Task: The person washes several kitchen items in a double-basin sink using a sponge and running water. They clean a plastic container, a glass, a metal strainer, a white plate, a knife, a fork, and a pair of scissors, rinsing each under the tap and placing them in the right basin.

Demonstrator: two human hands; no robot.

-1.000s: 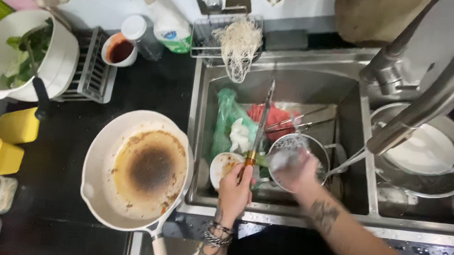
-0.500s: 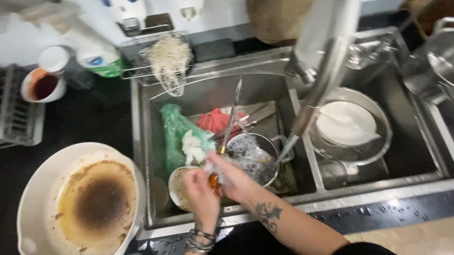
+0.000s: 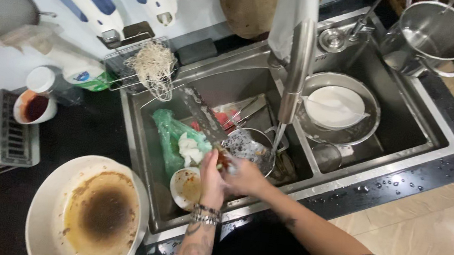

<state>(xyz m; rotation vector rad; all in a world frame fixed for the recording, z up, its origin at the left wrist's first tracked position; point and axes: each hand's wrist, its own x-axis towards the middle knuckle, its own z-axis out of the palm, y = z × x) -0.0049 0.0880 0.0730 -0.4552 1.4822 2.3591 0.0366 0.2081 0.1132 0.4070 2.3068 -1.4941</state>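
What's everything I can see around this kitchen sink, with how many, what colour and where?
Sink: one, steel, two basins, centre.
Tap: one, steel, over the divider.
Knife: one, dark blade, left basin, in the hands.
Green bag: one, left basin.
Small bowl: one, white, left basin, near edge.
White plate: one, in a steel dish, right basin.
Frying pan: one, white, burnt brown inside, counter left.
Pot: one, steel, top right.
Cup: one, white, red sauce, counter left.
Left hand: braceleted wrist, at the knife.
Right hand: beside it.
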